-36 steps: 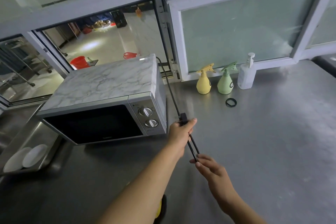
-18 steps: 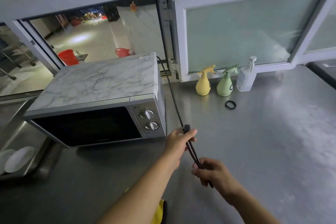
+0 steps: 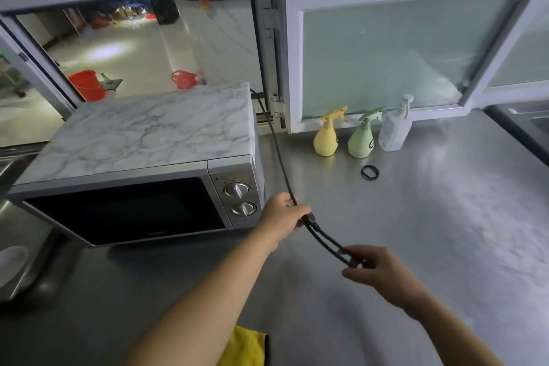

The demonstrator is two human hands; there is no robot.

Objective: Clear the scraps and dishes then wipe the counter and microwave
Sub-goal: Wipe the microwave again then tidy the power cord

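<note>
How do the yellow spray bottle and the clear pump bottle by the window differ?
The yellow pear-shaped spray bottle is opaque, while the clear pump bottle is translucent. The yellow one has a trigger sprayer on top; the clear one has a white pump head. The yellow one bulges at its base, whereas the clear one has straighter sides and stands taller. Both stand upright on the steel counter along the window frame, with the green spray bottle between them.

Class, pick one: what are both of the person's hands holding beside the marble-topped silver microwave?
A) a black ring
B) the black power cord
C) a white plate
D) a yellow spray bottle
B: the left hand and right hand both grip the black power cord, folded double between them.
</note>
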